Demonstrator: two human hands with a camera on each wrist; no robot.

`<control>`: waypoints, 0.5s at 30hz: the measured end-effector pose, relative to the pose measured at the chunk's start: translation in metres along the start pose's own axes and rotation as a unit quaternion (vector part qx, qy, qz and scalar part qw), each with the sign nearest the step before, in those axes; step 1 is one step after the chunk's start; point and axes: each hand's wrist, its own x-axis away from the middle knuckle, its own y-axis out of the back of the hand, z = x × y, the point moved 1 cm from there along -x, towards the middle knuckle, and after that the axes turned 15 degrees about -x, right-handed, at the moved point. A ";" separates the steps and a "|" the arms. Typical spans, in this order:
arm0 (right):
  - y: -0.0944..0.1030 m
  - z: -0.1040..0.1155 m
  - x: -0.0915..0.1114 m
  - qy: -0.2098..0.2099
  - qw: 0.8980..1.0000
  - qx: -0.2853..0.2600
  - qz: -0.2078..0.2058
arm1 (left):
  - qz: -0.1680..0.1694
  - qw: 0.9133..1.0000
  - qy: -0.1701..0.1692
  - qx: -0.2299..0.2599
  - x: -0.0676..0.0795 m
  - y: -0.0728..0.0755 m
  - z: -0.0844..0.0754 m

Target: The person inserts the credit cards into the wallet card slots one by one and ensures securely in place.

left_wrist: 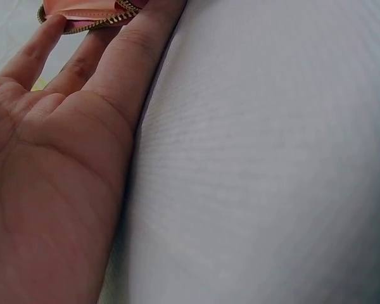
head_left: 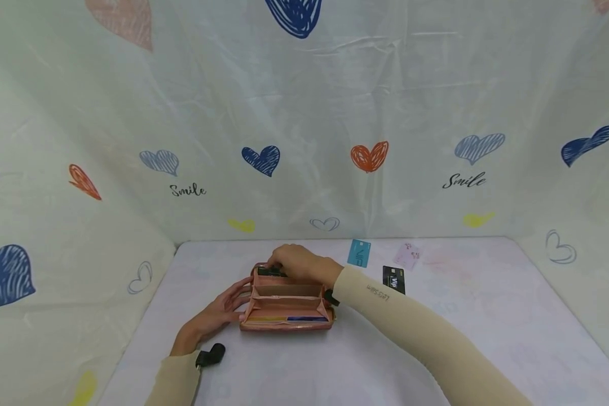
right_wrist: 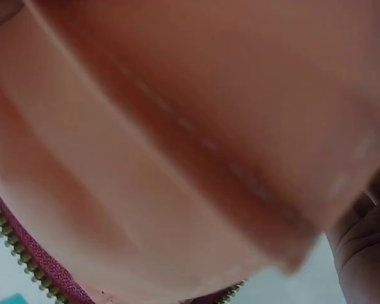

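Observation:
A pink zip-around wallet lies unfolded on the table, its inner compartments facing up. Along its near pocket, yellow and blue edges show. My left hand rests against the wallet's left side with fingers nearly straight; the left wrist view shows them at the brass zipper. Over the far flap, my right hand bends its fingers down and pinches a dark card at the flap's slots. Its fingertips are partly hidden. Up close in the right wrist view, the wallet's lining covers most of the picture.
Right of the wallet lie a teal card, a pale pink patterned card and a black VIP card, partly behind the right sleeve. The white table meets a heart-printed curtain at the back.

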 end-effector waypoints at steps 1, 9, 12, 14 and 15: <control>0.000 -0.001 0.000 0.002 1.000 0.002 0.000 | 0.000 1.000 0.001 0.001 0.000 0.000 0.000; -0.004 -0.003 0.002 0.010 1.000 -0.006 -0.008 | -0.001 1.000 0.001 0.001 0.000 0.000 -0.002; -0.006 -0.001 0.004 0.007 1.000 0.001 0.002 | -0.002 1.000 0.000 0.000 0.000 0.000 -0.002; -0.007 0.001 0.005 0.003 1.000 0.004 0.011 | -0.001 1.000 -0.002 -0.002 0.000 0.000 -0.002; -0.007 0.002 0.005 0.001 1.000 0.007 0.015 | -0.002 1.000 -0.001 -0.003 0.000 0.000 -0.002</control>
